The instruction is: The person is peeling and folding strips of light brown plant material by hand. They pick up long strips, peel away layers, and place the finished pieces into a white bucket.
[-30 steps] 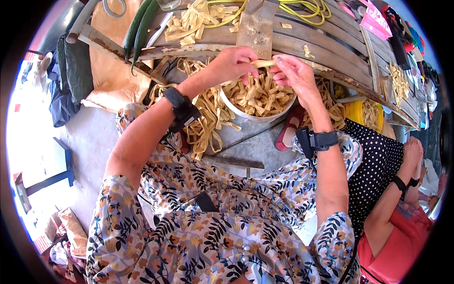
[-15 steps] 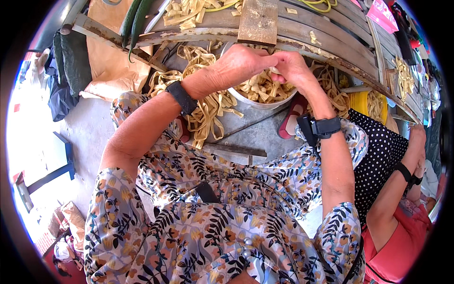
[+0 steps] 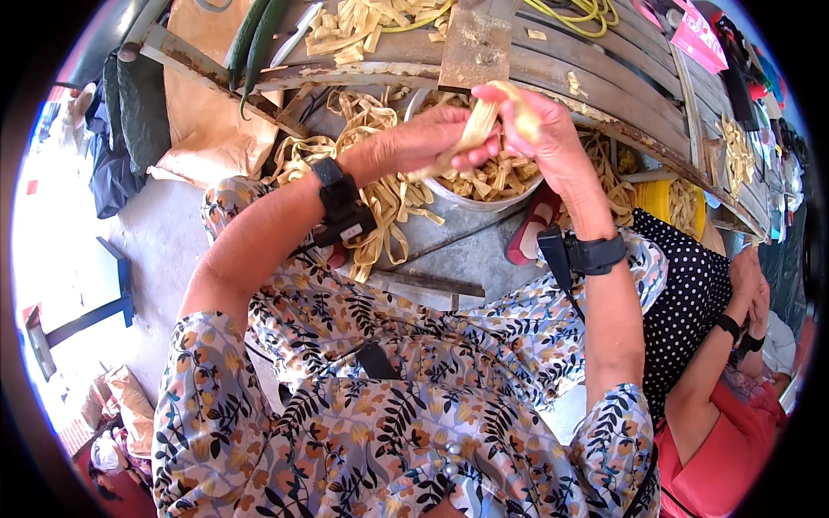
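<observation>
A wooden board (image 3: 477,47) lies across the slatted bench (image 3: 596,82) beyond the hands, and loose tan strips (image 3: 389,220) heap left of the white bucket (image 3: 484,205). The bench's rusty edge overhangs the bucket's far side; concrete floor (image 3: 473,246) shows nearer. Above the bucket, left hand (image 3: 436,138) and right hand (image 3: 546,134), fingers bent, both grip a blurred tan strip (image 3: 480,125).

Strip (image 3: 480,126): fibrous, matt, dry-looking. Bucket (image 3: 485,205): smooth plastic. Board (image 3: 475,52): rough, scuffed wood. Slats (image 3: 596,65): worn, matt wood. Bench edge (image 3: 345,77): rusty metal, flaking paint. Paper (image 3: 207,112): creased, matt. Floor (image 3: 164,259): matt concrete. Blouse (image 3: 345,449): smooth cloth.
</observation>
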Tool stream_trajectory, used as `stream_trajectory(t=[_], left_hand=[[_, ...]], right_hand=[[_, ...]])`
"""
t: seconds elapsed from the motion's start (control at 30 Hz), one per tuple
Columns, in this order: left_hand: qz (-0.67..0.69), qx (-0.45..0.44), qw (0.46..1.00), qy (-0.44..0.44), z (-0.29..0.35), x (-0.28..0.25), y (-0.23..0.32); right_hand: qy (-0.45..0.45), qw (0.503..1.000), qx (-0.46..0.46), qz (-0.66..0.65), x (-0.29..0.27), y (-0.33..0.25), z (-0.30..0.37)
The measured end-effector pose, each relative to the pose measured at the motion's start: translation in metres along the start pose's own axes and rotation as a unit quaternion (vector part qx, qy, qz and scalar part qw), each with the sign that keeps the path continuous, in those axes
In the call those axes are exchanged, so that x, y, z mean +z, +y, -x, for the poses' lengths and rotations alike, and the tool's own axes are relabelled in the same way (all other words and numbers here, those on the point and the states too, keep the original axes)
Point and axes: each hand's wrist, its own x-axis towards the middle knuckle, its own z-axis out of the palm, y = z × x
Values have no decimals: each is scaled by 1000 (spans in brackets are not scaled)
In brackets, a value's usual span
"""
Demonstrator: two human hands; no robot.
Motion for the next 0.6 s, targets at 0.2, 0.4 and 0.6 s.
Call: stream_trajectory(t=[0.2, 0.4, 0.6], left_hand=[[224, 28, 972, -67, -6, -3, -26], [81, 34, 972, 220, -18, -4, -20], [-292, 147, 870, 368, -13, 16, 9]], right_hand=[[22, 978, -20, 205, -3, 23, -6], [205, 809, -254, 489, -2, 26, -8], [138, 956, -26, 258, -4, 28, -14]])
